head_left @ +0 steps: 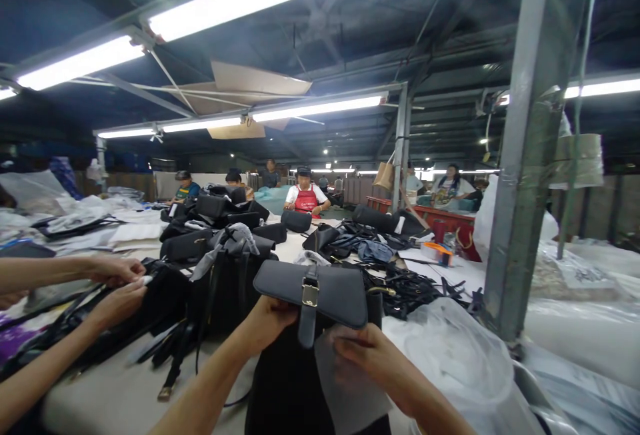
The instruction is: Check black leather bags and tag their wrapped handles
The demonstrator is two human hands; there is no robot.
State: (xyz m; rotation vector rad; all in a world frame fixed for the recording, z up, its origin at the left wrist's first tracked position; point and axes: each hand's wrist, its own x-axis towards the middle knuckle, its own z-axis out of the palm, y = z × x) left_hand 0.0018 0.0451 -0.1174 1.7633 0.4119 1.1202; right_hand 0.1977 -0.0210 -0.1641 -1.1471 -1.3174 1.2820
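In front of me is a black handbag (pixel 325 288), its flap facing up with a gold buckle (pixel 309 294) and a short strap hanging down. My left hand (pixel 273 322) grips the bag's left side, fingers partly hidden under the flap. At the lower right of the flap, my right hand (pixel 357 342) is closed with a thin translucent sheet (pixel 345 382) held at its fingers. The sheet hangs down over dark material below the bag. Whether the right fingers also touch the bag's edge is hard to tell.
Black bags (pixel 220 242) are piled beyond my left hand. A co-worker's hands (pixel 123 282) handle black material at the left. Loose black straps (pixel 405 302) and clear plastic bags (pixel 450 348) lie to the right, near a metal post (pixel 525 155). Other people sit farther back.
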